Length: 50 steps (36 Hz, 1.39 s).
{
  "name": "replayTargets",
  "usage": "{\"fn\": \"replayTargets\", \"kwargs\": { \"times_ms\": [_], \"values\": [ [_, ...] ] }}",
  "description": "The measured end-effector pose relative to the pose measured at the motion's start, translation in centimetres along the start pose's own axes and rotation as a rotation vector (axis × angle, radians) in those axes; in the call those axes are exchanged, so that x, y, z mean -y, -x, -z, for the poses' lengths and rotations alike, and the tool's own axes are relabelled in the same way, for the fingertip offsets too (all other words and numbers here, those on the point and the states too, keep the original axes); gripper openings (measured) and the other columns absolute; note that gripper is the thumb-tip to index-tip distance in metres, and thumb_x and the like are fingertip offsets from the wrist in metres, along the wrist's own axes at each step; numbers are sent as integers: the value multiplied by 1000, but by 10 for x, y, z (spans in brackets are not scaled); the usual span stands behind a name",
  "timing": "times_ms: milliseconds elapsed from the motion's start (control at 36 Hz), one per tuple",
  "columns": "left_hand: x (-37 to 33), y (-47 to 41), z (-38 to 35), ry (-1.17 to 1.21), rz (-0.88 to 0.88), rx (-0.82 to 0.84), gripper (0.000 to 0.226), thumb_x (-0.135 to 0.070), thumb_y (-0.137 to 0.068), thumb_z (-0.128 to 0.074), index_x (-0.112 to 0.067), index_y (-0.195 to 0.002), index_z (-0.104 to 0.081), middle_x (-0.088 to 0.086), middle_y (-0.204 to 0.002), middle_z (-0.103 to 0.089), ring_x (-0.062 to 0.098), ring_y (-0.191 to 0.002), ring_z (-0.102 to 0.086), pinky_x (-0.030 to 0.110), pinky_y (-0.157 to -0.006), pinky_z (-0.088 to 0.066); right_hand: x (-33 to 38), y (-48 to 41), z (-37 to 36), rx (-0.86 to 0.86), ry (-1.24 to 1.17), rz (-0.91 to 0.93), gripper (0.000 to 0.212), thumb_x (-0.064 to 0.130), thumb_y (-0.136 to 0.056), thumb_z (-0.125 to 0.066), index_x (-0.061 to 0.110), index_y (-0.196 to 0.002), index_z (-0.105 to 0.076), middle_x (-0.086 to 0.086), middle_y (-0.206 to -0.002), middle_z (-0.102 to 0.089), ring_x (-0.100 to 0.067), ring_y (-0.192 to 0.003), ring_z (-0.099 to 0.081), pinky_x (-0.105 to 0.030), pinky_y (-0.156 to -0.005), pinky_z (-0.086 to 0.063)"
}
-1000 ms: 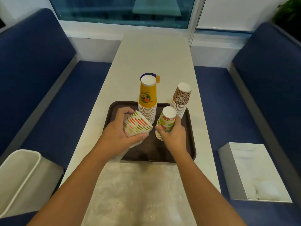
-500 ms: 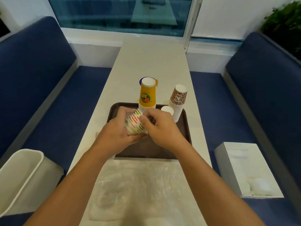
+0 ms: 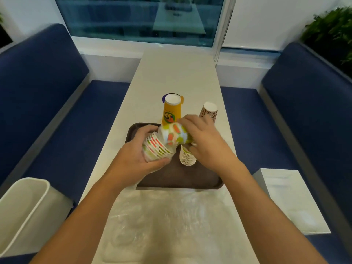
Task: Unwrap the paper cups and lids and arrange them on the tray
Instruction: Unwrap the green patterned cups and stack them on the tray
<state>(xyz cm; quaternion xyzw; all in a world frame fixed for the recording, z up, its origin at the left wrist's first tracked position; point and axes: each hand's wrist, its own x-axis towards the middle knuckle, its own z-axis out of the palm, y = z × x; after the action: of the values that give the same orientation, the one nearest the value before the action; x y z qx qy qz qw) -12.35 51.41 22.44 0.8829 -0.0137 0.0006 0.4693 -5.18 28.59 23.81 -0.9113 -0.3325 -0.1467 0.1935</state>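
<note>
The white table (image 3: 171, 73) carries a dark tray (image 3: 181, 178) at the person's end. Both forearms reach forward over it. The left hand (image 3: 137, 161) curls its fingers round a tilted sleeve of striped cups (image 3: 158, 148) above the tray's left half. The right hand (image 3: 206, 143), palm down, pinches a blurred single cup (image 3: 175, 135) at the sleeve's upper end, above a short stack (image 3: 187, 159) standing on the tray.

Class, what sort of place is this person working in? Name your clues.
Probably a café or canteen booth: a narrow white table runs to a window between blue padded benches, and a brown serving tray holds stacks of paper cups.
</note>
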Motion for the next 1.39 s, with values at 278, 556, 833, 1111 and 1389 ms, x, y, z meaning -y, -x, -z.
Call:
{"fn": "replayTargets", "kwargs": {
  "times_ms": [278, 556, 833, 1111, 1389],
  "values": [
    [12, -19, -16, 24, 127, -8, 86, -45, -69, -94, -44, -130, -32, -29, -119, -51, 8, -108, -64, 14, -78, -58, -33, 13, -70, -236, -495, -811, 80, 48, -81, -84, 37, -145, -37, 6, -137, -54, -17, -129, -54, -46, -105, -53],
    [21, -28, -19, -43, 132, 37, 85, -44, -73, -92, -46, -133, -32, -32, -119, -48, 2, -107, -60, 5, -72, -50, -32, 22, -100, -197, -328, -858, 84, 44, -84, -82, 35, -150, -31, 6, -155, -37, -20, -144, -34, -41, -113, -39],
    [6, -16, -9, -58, 41, 34, 79, -59, -68, -81, -47, -134, -39, -24, -118, -60, 7, -103, -66, 23, -86, -60, 42, -4, -26, 52, -572, -411, 24, 37, -105, -56, 19, -104, -73, 7, -100, -70, -10, -94, -64, -41, -84, -57],
    [0, 3, 3, -60, -49, -7, 75, -53, -73, -90, -50, -131, -43, -22, -115, -65, 9, -101, -69, 29, -83, -63, 52, -5, -10, -37, -537, -345, 20, 28, -108, -51, 18, -93, -58, 8, -89, -59, -5, -84, -57, -23, -69, -46],
    [-8, 5, 7, 65, -45, -9, 72, -51, -70, -91, -51, -129, -50, -29, -113, -66, -2, -105, -67, 18, -82, -58, 38, -5, 25, 323, -180, 89, 75, -2, -90, -66, 26, -153, -39, 6, -161, -23, -18, -140, -36, -30, -112, -41]
  ]
}}
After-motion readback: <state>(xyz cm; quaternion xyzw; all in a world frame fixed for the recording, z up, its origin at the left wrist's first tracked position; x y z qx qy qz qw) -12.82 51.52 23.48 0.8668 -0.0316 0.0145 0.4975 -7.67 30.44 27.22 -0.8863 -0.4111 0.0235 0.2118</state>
